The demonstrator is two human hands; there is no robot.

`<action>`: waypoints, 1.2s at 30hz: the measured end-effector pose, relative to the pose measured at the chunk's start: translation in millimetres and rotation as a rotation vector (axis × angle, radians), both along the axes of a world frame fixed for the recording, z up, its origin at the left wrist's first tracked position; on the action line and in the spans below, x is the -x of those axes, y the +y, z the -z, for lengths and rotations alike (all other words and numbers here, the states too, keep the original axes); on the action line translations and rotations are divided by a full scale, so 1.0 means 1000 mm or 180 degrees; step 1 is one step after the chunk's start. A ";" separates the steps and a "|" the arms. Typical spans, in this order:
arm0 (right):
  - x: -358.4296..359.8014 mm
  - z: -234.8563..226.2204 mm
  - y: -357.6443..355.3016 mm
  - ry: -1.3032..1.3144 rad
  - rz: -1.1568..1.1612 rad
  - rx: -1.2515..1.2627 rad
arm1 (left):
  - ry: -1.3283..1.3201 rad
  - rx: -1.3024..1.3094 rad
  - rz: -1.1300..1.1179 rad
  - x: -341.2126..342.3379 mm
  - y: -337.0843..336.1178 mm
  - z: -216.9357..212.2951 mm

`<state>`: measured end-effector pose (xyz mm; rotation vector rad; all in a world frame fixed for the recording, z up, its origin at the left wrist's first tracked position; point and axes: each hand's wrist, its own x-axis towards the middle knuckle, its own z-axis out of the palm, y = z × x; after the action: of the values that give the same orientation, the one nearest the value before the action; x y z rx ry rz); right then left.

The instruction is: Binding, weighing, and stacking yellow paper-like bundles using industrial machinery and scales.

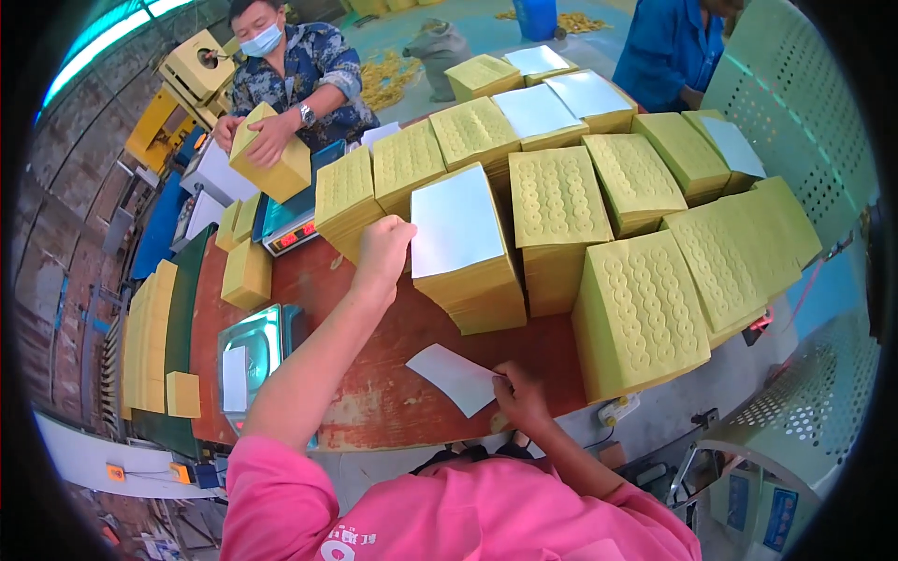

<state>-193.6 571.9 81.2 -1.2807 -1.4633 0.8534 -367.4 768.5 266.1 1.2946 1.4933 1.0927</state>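
My left hand point(385, 251) is closed at the left edge of a white paper sheet point(456, 222). That sheet lies on top of a tall stack of yellow paper point(472, 297). Lower down, my right hand point(521, 396) pinches another white paper sheet point(453, 378) by its right end, just over the red table point(374, 397). Beside these stand more yellow paper stacks, among them one embossed with rows of round shapes point(561, 198) and a large one point(645, 313) to the right of my right hand.
A teal-topped scale point(253, 341) with a white slip stands on the left. Across the table, a masked person holds a yellow paper block point(271, 159) over a second scale point(288, 236). A person in blue point(666, 51) stands at the far right. Perforated green panels point(795, 103) edge the right side.
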 end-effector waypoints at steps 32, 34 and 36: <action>-0.038 -0.020 0.046 -0.0186 0.0784 -0.0173 | 0.2643 -0.2797 0.1570 -0.053 0.049 -0.002; -0.032 -0.008 0.043 0.0217 0.0791 -0.0131 | 0.2639 -0.2804 0.1551 -0.050 0.047 0.013; -0.025 -0.005 0.042 0.0236 0.0824 -0.0140 | 0.2643 -0.2796 0.1504 -0.046 0.045 0.016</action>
<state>-169.1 613.5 86.6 -1.3560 -1.2197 0.6854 -321.1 813.1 249.6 2.8025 1.0995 0.9418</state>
